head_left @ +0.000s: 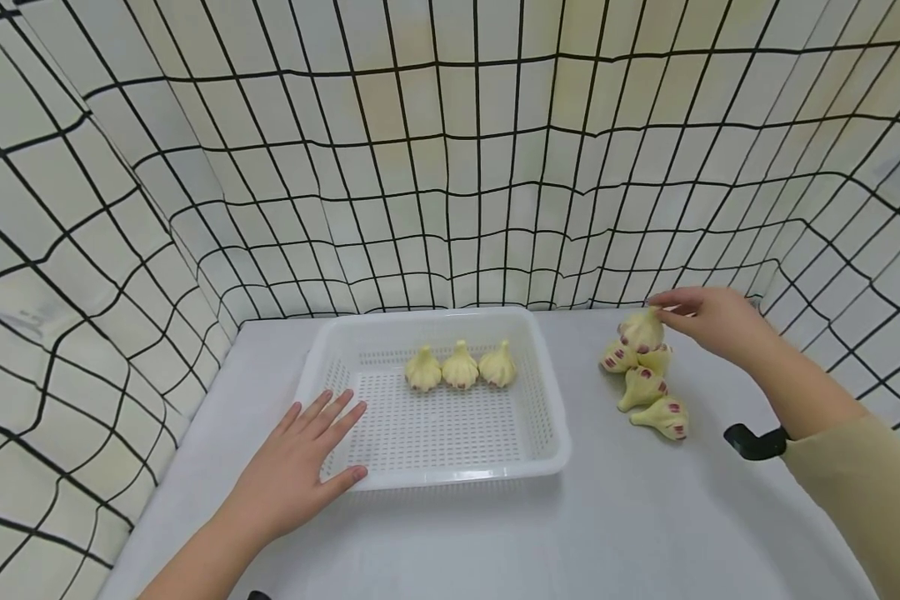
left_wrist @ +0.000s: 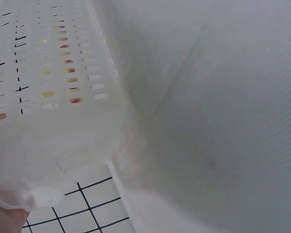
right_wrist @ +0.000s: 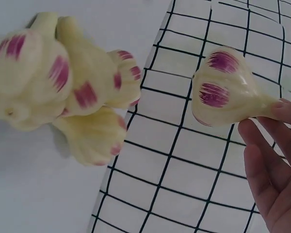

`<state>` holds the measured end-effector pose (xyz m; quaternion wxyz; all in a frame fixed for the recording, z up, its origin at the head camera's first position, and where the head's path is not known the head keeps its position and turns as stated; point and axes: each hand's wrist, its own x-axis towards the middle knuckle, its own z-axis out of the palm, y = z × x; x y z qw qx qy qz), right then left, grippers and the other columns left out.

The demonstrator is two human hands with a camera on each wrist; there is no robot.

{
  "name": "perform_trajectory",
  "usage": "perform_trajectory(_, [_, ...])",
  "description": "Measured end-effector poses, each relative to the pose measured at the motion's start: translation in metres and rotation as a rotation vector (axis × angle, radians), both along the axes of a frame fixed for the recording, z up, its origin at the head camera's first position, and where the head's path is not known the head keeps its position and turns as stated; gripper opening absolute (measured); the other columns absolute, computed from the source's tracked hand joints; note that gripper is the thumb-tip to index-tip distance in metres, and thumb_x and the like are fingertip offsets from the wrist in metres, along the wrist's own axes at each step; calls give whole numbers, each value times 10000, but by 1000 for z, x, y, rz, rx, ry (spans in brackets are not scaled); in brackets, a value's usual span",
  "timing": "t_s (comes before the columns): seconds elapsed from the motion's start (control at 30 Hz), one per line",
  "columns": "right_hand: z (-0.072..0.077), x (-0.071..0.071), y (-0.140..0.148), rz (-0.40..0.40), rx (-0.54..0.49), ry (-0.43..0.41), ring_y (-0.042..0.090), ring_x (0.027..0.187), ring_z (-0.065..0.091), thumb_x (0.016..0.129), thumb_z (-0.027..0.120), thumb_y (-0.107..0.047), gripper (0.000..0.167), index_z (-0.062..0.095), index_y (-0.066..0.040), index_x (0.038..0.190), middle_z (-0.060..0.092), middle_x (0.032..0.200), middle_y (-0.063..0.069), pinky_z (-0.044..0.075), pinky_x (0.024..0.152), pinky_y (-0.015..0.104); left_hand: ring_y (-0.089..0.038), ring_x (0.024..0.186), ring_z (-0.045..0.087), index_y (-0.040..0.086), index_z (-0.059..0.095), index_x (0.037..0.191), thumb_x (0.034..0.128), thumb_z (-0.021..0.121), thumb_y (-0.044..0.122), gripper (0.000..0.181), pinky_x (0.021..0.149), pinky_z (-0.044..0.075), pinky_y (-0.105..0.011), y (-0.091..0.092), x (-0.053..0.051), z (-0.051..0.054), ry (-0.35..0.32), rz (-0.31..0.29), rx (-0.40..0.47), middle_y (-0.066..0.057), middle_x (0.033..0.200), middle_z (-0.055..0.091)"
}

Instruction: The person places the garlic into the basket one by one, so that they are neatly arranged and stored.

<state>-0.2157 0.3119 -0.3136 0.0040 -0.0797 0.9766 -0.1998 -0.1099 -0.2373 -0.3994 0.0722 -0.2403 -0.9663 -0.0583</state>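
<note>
Pinched by its stem, a garlic bulb [right_wrist: 223, 90] with purple patches hangs from my right hand [head_left: 712, 325]. It is above a small pile of garlic bulbs [head_left: 645, 387] on the table's right side; the right wrist view shows the pile [right_wrist: 63, 73] apart from the held bulb. My left hand [head_left: 292, 471] lies with spread, straight fingers at the left front corner of a white perforated basket [head_left: 450, 477]. Three garlic bulbs [head_left: 461, 367] stand in a row inside, toward the basket's back. In the left wrist view only part of the left hand [left_wrist: 5, 221] shows, beside the basket's wall.
The table [head_left: 495, 542] has a white cover. Black netting [head_left: 450, 167] stands along its back and both sides, with pale panels behind. A dark wrist strap piece [head_left: 753, 442] juts from the right sleeve.
</note>
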Motion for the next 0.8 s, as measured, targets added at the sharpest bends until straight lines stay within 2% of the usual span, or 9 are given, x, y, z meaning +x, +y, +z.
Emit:
perform_trajectory(0.2, [16,-14,-38,50,3,28,318,1043,626,989,612,-294,300,701,-217,1265,701,1159,135,547,786,498,-324,1482,238,218,380,1545,903,599,614,785,1177,180,-571,-2,0,0,-14,6,5,-37,1608,307])
perform_trajectory(0.37, [25,-26,-71,107,-53,21,258,1015,628,981,631,-268,270,723,-252,1234,713,1139,70,546,798,456,-326,1484,231,221,370,1549,908,591,614,784,1182,173,-564,-3,0,0,-23,12,-2,-38,1611,300])
perform_trajectory(0.5, [30,-35,-100,158,-93,0,216,963,637,971,652,-241,263,730,-260,1221,710,1146,28,557,793,423,-335,1476,250,220,376,1546,905,603,604,781,1175,187,-569,-3,1,0,-5,7,0,-44,1605,313])
perform_trajectory(0.63, [35,-42,-130,223,-101,4,194,888,619,962,667,-234,262,734,-277,1212,705,1169,8,542,724,366,-339,1466,272,219,387,1540,897,621,595,781,1167,206,-567,-2,1,0,23,-1,11,-46,1596,332])
perform_trajectory(0.73, [38,-45,-151,271,-90,5,187,829,593,963,669,-250,265,730,-300,1216,707,1172,-15,505,658,335,-334,1467,272,218,389,1540,901,615,594,776,1169,204,-570,-1,0,0,23,-5,12,-40,1597,332])
perform_trajectory(0.8, [38,-47,-165,308,-80,4,170,833,597,963,671,-260,265,728,-303,1218,706,1171,-36,509,662,325,-328,1470,267,217,388,1541,904,609,595,773,1174,195,-573,0,0,1,15,-5,8,-36,1600,326])
